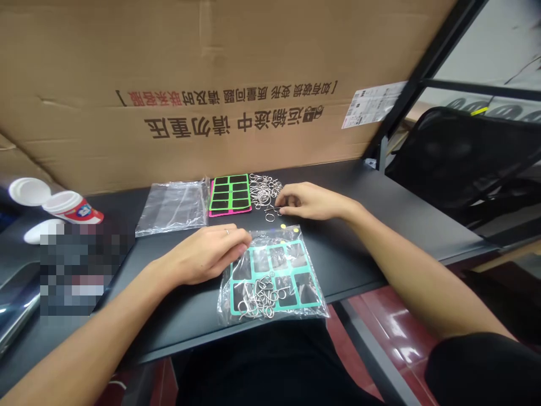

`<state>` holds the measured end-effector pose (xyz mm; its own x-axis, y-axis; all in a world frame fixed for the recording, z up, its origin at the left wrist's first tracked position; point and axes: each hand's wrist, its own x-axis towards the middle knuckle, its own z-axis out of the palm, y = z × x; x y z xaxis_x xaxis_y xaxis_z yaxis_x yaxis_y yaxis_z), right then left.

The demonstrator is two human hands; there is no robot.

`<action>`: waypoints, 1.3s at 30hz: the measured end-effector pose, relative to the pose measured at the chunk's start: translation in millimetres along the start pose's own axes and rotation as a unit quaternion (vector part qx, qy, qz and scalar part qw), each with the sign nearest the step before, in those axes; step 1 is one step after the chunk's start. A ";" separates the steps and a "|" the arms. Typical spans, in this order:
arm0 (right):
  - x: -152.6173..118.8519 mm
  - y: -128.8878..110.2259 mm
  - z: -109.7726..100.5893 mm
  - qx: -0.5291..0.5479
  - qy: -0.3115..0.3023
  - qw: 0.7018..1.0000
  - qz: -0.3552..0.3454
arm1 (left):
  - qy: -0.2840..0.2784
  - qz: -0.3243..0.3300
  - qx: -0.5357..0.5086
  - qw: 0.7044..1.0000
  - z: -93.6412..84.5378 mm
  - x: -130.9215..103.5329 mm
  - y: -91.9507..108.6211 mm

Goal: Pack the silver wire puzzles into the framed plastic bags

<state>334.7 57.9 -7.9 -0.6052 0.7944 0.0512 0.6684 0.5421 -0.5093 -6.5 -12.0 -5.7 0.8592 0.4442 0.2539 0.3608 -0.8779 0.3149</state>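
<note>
My left hand [217, 251] closes its fingers on the upper left corner of a clear plastic bag [323, 301]. Inside the bag lie a teal frame [256, 265] with dark rectangular windows and a heap of silvery metal rings and hooks [260, 299]. Farther back, my right hand [306, 200] pinches at the near edge of a pile of loose metal rings [264, 194]. A small metal ring shows at its fingertips, partly hidden by them. One more single ring [269, 217] lies just left of those fingers.
Green and pink frames [230, 192] are stacked left of the pile, beside flat clear bags [173, 206]. Small yellow dots [295, 229] show at the bag's top edge. A red-and-white tub [78, 207] stands far left. A cardboard sheet [253, 56] walls the back of the black table [338, 248].
</note>
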 end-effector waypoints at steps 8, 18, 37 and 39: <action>1.3 1.7 2.5 0.023 -0.020 0.998 0.050 | -0.006 -0.002 0.003 1.000 0.5 0.1 -0.4; 3.3 -11.8 11.2 0.005 0.023 1.000 0.015 | -0.002 0.004 0.009 1.000 -0.2 1.8 1.6; -3.7 -10.1 -4.5 -0.070 -0.049 0.994 0.067 | -0.010 0.003 0.009 1.000 1.3 0.9 -0.8; -3.6 -12.2 -5.5 -0.079 -0.063 0.992 0.080 | -0.010 0.002 0.008 1.000 1.5 0.6 -0.9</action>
<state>331.1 49.9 2.9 -0.5290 0.8383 -0.1323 0.8136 0.4566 -0.3600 -5.8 -11.2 -7.2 0.8678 0.4365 0.2375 0.3623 -0.8829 0.2989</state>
